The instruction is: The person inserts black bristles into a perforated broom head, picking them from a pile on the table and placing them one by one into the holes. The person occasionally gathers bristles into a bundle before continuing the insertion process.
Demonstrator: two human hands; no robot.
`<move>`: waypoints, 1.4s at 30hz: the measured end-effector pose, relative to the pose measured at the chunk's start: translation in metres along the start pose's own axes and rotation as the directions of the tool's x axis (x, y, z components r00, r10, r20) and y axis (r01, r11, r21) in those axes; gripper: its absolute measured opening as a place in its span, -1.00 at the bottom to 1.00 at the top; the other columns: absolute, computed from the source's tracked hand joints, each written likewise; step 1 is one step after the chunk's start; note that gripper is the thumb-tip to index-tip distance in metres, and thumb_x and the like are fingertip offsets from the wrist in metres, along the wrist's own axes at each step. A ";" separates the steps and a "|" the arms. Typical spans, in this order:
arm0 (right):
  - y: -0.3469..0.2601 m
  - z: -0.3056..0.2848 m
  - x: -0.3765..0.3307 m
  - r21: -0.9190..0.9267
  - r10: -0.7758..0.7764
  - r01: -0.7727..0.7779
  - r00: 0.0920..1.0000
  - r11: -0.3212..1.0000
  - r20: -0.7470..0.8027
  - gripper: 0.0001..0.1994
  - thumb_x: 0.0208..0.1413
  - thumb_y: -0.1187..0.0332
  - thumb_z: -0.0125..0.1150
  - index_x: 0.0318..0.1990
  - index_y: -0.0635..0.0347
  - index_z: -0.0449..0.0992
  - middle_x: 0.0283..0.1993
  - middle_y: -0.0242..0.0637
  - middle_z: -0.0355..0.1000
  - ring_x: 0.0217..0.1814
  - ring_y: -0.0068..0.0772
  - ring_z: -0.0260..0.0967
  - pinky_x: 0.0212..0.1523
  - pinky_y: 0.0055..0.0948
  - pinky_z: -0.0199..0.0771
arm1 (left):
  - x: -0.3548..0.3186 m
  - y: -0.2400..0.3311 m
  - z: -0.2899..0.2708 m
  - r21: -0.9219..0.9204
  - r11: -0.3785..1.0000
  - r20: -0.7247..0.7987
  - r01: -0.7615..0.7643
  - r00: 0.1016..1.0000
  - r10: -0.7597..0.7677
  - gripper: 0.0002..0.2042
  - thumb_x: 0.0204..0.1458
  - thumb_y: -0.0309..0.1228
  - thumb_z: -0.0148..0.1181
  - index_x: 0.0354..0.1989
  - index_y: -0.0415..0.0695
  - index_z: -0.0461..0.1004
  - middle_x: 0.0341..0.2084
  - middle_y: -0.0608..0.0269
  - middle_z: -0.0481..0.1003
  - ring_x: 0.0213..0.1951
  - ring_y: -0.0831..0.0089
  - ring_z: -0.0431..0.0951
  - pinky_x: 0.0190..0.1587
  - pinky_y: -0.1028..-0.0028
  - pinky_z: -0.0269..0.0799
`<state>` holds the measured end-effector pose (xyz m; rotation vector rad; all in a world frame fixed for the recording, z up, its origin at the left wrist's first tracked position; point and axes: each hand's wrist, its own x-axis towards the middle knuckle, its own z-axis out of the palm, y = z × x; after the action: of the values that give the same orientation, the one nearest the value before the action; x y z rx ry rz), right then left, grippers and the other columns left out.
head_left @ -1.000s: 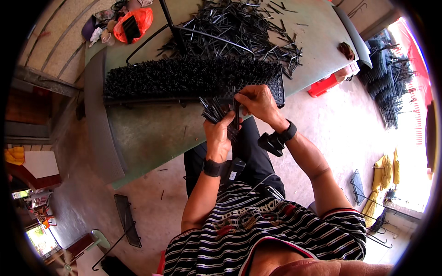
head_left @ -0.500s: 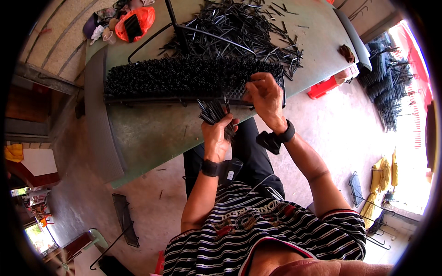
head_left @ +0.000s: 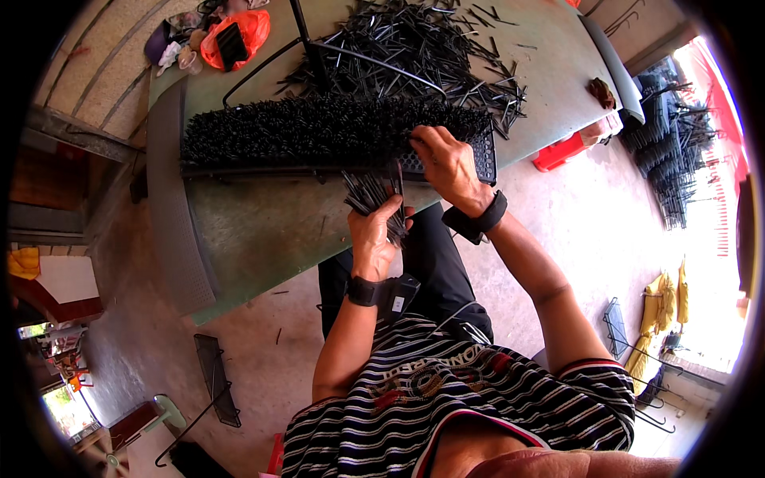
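A long black rack [head_left: 484,162] lies across the near part of the table, densely filled with upright black bristle-like strips [head_left: 279,131]. Only its right end shows bare perforated holes. My left hand [head_left: 373,243] is closed around a bundle of thin black strips [head_left: 365,193], held just in front of the rack's near edge. Over the rack, my right hand [head_left: 456,171] has its fingers pinched together where the strips meet the bare holes. Whatever sits between those fingertips is too dark and small to make out.
Behind the rack spreads a heap of loose black strips [head_left: 398,44] on the green table [head_left: 263,255]. A thin black metal frame [head_left: 307,48] rises there. An orange bag [head_left: 253,36] with a phone [head_left: 231,46] lies far left. Stacked black racks [head_left: 665,135] stand at right.
My right hand has moved left and slightly down onto the strips at the edge of the bare holes, its fingers now together. My left hand stays in place with its bundle.
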<state>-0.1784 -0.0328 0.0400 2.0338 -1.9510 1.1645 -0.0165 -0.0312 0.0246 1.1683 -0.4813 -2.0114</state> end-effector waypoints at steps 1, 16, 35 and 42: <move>-0.005 -0.005 0.004 -0.017 -0.010 0.011 0.999 1.000 0.045 -0.85 -0.04 0.49 0.19 -0.26 0.18 0.45 -0.36 -0.20 0.40 -0.45 -0.08 0.40 -0.51 -0.30 0.40 | 0.000 0.001 0.000 0.004 1.000 0.002 -0.006 1.000 0.006 -0.84 -0.15 -0.63 0.23 -0.35 -0.26 0.44 -0.53 0.14 0.50 -0.59 0.29 0.55 -0.61 0.41 0.45; -0.023 -0.025 0.009 0.541 0.519 -0.521 0.837 0.660 0.173 -0.90 0.04 0.49 0.15 -0.31 0.32 0.45 -0.54 -0.24 0.47 -0.60 -0.56 0.44 -0.60 -0.59 0.38 | 0.001 -0.003 -0.003 0.096 0.990 0.054 -0.103 0.994 0.098 -0.85 -0.14 -0.61 0.25 -0.36 -0.26 0.45 -0.53 0.19 0.49 -0.58 0.32 0.54 -0.62 0.46 0.44; -0.021 -0.008 0.000 0.172 0.204 -0.195 0.978 0.966 -0.041 -0.89 -0.04 0.40 0.21 -0.40 0.25 0.50 -0.55 -0.19 0.42 -0.55 -0.21 0.42 -0.55 -0.38 0.40 | -0.004 0.003 -0.004 0.022 0.999 0.047 -0.039 0.998 0.038 -0.85 -0.12 -0.66 0.19 -0.34 -0.23 0.47 -0.54 0.19 0.49 -0.60 0.35 0.53 -0.61 0.44 0.46; -0.020 -0.020 -0.008 0.565 0.547 -0.643 0.756 0.517 0.360 -0.91 0.02 0.50 0.15 -0.35 0.36 0.47 -0.55 -0.27 0.45 -0.62 -0.60 0.40 -0.61 -0.60 0.37 | -0.004 -0.006 -0.002 0.083 0.996 0.130 -0.045 0.991 0.034 -0.81 -0.10 -0.63 0.19 -0.26 -0.24 0.46 -0.45 0.18 0.51 -0.54 0.31 0.55 -0.56 0.42 0.47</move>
<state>-0.1684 -0.0116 0.0577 1.6848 -2.7348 2.2078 -0.0160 -0.0243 0.0216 1.0755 -0.6560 -2.0575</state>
